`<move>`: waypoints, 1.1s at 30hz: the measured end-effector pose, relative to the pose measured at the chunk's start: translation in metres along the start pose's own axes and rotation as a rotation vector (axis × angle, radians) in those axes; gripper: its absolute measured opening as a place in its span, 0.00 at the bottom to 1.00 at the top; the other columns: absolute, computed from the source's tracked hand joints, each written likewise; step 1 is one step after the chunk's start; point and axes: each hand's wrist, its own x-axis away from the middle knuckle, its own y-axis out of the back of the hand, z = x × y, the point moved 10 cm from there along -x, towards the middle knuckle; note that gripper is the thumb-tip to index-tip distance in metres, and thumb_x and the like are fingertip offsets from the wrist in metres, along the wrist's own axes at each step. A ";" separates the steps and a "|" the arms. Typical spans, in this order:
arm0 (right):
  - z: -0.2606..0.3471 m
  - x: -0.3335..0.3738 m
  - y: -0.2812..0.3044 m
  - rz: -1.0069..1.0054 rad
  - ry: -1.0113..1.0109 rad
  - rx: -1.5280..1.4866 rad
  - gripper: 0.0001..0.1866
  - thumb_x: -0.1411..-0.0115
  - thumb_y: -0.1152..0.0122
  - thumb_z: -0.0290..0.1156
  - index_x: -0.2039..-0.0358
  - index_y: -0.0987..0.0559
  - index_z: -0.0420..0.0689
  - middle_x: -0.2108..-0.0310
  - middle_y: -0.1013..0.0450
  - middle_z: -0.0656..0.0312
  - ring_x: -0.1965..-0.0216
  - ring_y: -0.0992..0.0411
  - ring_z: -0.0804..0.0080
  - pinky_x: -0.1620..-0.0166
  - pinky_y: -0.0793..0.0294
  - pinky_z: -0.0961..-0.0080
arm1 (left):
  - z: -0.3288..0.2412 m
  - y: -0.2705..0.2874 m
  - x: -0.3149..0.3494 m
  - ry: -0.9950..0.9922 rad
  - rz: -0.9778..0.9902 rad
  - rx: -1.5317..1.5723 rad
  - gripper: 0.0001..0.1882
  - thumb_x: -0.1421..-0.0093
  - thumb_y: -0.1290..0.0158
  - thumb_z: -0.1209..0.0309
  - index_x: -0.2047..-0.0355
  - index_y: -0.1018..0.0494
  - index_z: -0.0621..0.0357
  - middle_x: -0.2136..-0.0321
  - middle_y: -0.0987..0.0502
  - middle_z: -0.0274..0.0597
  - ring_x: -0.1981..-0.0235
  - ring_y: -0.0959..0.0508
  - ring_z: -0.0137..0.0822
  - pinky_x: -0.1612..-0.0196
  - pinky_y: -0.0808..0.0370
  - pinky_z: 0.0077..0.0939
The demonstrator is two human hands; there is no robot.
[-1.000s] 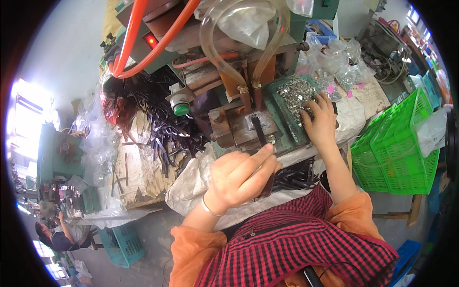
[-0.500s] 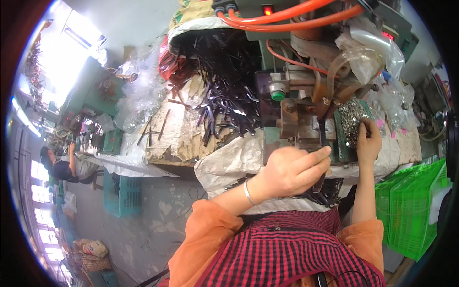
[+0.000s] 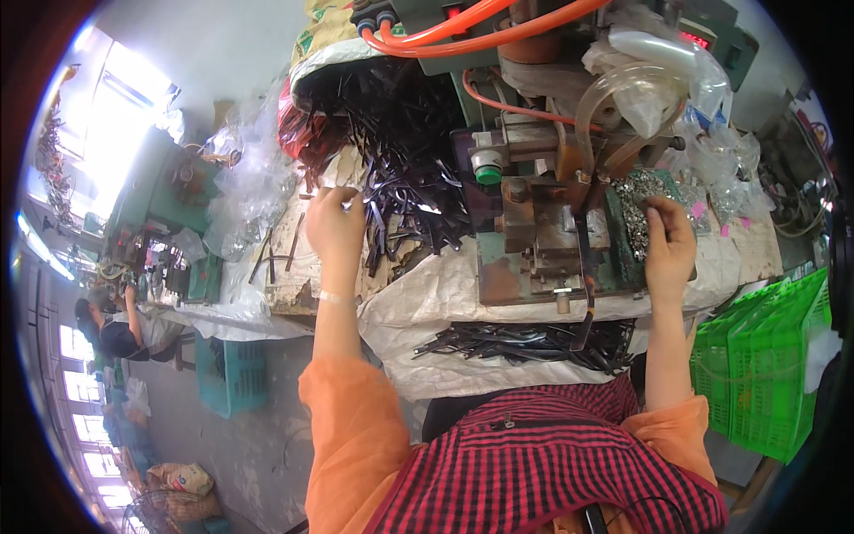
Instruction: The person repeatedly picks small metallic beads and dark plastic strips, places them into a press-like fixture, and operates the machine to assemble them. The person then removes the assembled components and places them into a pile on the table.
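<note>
My left hand [image 3: 336,233] has its fingers curled together at the left edge of a heap of thin black strips [image 3: 418,200]; whatever lies between the fingertips is hidden. My right hand [image 3: 671,252] is at the right side of a green tray [image 3: 616,222] of small shiny metal pieces [image 3: 639,209]. Its thumb and fingers are pinched together, and anything held there is too small to make out. Between the hands stands a bench press machine [image 3: 543,218]. One long black strip [image 3: 585,267] runs from under its head and hangs over its front edge, with neither hand on it.
More black strips [image 3: 525,343] lie on white sheeting in front of the machine. Orange hoses [image 3: 480,40] arch over it. Clear plastic bags [image 3: 249,196] sit at the left. Green crates [image 3: 756,365] stand at the right, and a person [image 3: 120,329] works far left.
My left hand has left the strip at the machine and moved far left to the strip heap. The strip stays hanging from the machine. My right hand remains by the metal pieces.
</note>
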 end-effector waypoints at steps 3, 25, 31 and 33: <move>-0.018 0.005 0.005 -0.013 -0.082 0.052 0.08 0.30 0.44 0.22 0.53 0.21 0.36 0.59 0.21 0.63 0.55 0.25 0.80 0.48 0.28 0.81 | 0.056 -0.110 0.004 0.317 0.444 -0.224 0.24 0.50 0.29 0.48 0.70 0.15 0.58 0.65 0.16 0.50 0.61 0.17 0.51 0.56 0.21 0.43; 0.061 0.019 -0.059 0.035 -0.036 -0.283 0.17 0.40 0.36 0.17 0.49 0.21 0.36 0.54 0.20 0.56 0.55 0.20 0.71 0.50 0.24 0.77 | -0.010 -0.084 0.103 0.635 0.763 1.012 0.05 0.37 0.40 0.79 0.64 0.26 0.59 0.72 0.16 0.40 0.81 0.25 0.23 0.79 0.35 0.15; 0.054 0.017 -0.068 0.056 -0.169 -0.507 0.22 0.38 0.37 0.18 0.43 0.27 0.33 0.52 0.21 0.55 0.54 0.22 0.76 0.47 0.25 0.79 | -0.160 0.050 0.030 0.092 0.323 1.808 0.04 0.30 0.50 0.78 0.60 0.28 0.67 0.67 0.18 0.60 0.73 0.17 0.37 0.74 0.19 0.24; 0.055 0.017 -0.077 0.079 -0.281 -0.664 0.23 0.38 0.37 0.18 0.42 0.28 0.33 0.52 0.21 0.55 0.54 0.22 0.76 0.47 0.25 0.79 | -0.195 0.083 0.015 -0.189 0.129 1.643 0.07 0.29 0.47 0.74 0.61 0.27 0.69 0.67 0.17 0.58 0.73 0.16 0.38 0.73 0.19 0.24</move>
